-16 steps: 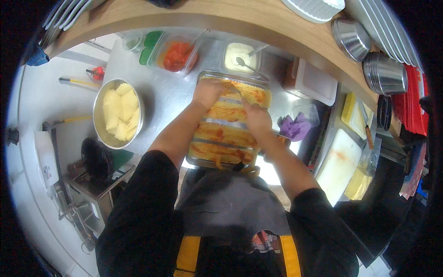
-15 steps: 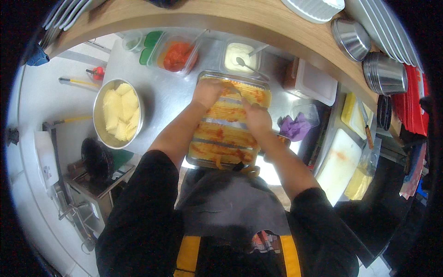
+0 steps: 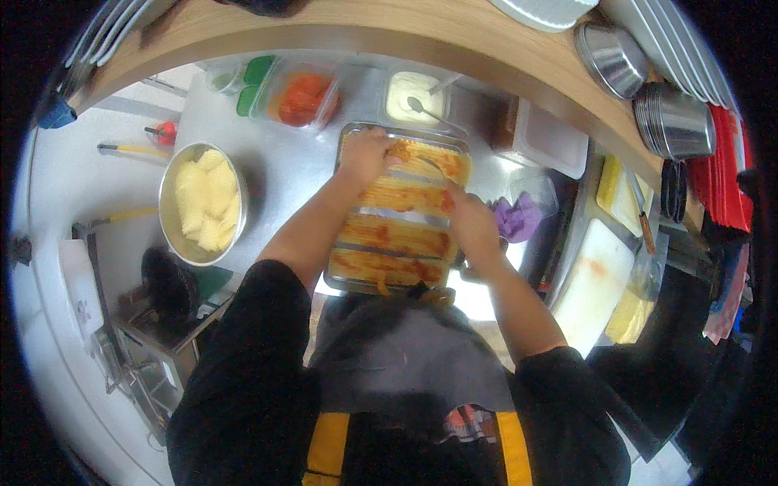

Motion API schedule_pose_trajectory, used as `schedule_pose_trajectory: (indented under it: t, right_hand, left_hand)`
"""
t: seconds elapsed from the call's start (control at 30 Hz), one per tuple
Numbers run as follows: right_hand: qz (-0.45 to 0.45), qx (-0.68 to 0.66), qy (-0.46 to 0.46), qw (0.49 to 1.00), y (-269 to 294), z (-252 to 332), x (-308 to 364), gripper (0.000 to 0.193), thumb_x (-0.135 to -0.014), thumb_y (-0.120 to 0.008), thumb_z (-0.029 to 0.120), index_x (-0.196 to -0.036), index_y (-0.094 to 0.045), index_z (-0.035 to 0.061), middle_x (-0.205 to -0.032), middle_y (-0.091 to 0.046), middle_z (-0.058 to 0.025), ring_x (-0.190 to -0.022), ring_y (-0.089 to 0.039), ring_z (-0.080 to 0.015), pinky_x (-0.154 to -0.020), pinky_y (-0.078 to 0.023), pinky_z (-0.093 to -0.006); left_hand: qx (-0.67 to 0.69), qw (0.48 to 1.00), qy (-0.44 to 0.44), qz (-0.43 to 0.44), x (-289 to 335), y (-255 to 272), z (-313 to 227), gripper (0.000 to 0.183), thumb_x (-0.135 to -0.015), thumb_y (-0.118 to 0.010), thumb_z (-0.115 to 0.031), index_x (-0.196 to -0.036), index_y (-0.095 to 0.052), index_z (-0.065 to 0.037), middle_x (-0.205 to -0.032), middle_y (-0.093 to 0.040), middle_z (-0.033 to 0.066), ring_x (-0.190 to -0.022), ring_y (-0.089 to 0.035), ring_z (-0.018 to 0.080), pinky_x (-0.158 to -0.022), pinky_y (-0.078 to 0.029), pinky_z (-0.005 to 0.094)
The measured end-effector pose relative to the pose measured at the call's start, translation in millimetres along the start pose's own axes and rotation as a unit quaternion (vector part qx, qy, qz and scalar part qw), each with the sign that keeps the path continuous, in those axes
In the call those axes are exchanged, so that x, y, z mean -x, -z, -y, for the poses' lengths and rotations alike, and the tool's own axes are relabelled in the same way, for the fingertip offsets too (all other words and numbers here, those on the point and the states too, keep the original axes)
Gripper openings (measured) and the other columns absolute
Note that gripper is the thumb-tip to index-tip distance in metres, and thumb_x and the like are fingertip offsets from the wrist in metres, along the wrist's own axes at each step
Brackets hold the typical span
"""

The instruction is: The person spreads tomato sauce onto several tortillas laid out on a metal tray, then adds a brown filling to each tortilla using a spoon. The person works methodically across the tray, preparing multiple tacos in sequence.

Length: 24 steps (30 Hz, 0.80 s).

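A shallow metal tray (image 3: 347, 285) lies on the steel counter close to my body. Across it run several rows of ridged, pale yellow pasta (image 3: 391, 228) smeared with red-orange sauce. My left hand (image 3: 366, 152) is at the tray's far left, fingers closed at the end of the farthest row; what they pinch is hidden. Over the right side of the tray, my right hand (image 3: 472, 220) is closed round a thin metal utensil (image 3: 432, 166). Its tip slants toward the far row; whether it is a spoon or a knife I cannot tell.
A bowl of pasta sheets (image 3: 209, 202) stands left. Behind the tray are a tub of red sauce (image 3: 305, 99) and a tub of white cream with a spoon (image 3: 413, 97). A purple cloth (image 3: 517, 217) and white cutting board (image 3: 593, 283) lie right. A wooden shelf (image 3: 348, 36) overhangs the back.
My right hand has moved right and nearer to me with the utensil, away from my left hand. My left hand stays at the far left of the tray. The whole view has shifted slightly.
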State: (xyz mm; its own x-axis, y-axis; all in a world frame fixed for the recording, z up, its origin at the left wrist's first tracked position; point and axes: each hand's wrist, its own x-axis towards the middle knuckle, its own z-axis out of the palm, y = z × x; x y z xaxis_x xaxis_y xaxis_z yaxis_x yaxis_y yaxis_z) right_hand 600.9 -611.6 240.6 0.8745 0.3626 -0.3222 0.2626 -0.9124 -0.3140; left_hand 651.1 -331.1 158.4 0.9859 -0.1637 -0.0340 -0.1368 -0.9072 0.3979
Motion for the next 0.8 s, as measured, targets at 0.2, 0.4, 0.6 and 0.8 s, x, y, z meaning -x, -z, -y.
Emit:
schedule_pose_trajectory:
  t: [0.2, 0.4, 0.6, 0.8]
  right_hand:
    - [-0.097, -0.083, -0.017, 0.992, 4, -55, 71, 0.051, -0.095, -0.056, 0.009, -0.145, -0.06, 0.0211, -0.104, -0.071, -0.0246, -0.092, -0.072, -0.0428, -0.079, -0.058, -0.054]
    - [-0.1, -0.068, -0.093, 0.988, 22, -91, 161, 0.045, -0.096, -0.059, 0.008, -0.139, -0.066, 0.0187, -0.097, -0.073, -0.0235, -0.085, -0.072, -0.043, -0.075, -0.058, -0.0527]
    - [-0.079, -0.004, -0.1, 0.992, -11, -94, 217, 0.047, -0.096, -0.055, 0.004, -0.139, -0.066, 0.0164, -0.088, -0.072, -0.022, -0.077, -0.072, -0.0389, -0.07, -0.058, -0.0507]
    - [-0.087, 0.016, -0.091, 0.992, -59, -106, 222, 0.052, -0.096, -0.057, 0.005, -0.146, -0.061, 0.0164, -0.084, -0.069, -0.0185, -0.072, -0.07, -0.0367, -0.066, -0.057, -0.049]
  left_hand:
    - [-0.017, 0.999, 0.023, 0.024, -2, 3, -2, 0.041, -0.085, -0.08, -0.04, -0.119, -0.079, -0.017, -0.123, -0.07, 0.0065, -0.121, -0.063, 0.0283, -0.105, -0.049, 0.0452]
    - [0.043, 0.998, -0.002, -0.043, -3, -5, -9, 0.026, -0.084, -0.08, -0.033, -0.104, -0.082, -0.015, -0.12, -0.071, 0.0081, -0.108, -0.069, 0.0305, -0.097, -0.054, 0.0443]
    - [-0.016, 0.999, -0.02, -0.048, 1, -2, -20, 0.022, -0.089, -0.079, -0.029, -0.103, -0.083, -0.013, -0.118, -0.071, 0.0106, -0.107, -0.069, 0.0328, -0.096, -0.054, 0.0449]
    - [0.053, 0.997, -0.037, -0.044, 47, -24, -100, 0.056, -0.088, -0.08, -0.038, -0.135, -0.069, -0.009, -0.123, -0.07, 0.0207, -0.117, -0.065, 0.0394, -0.102, -0.052, 0.049]
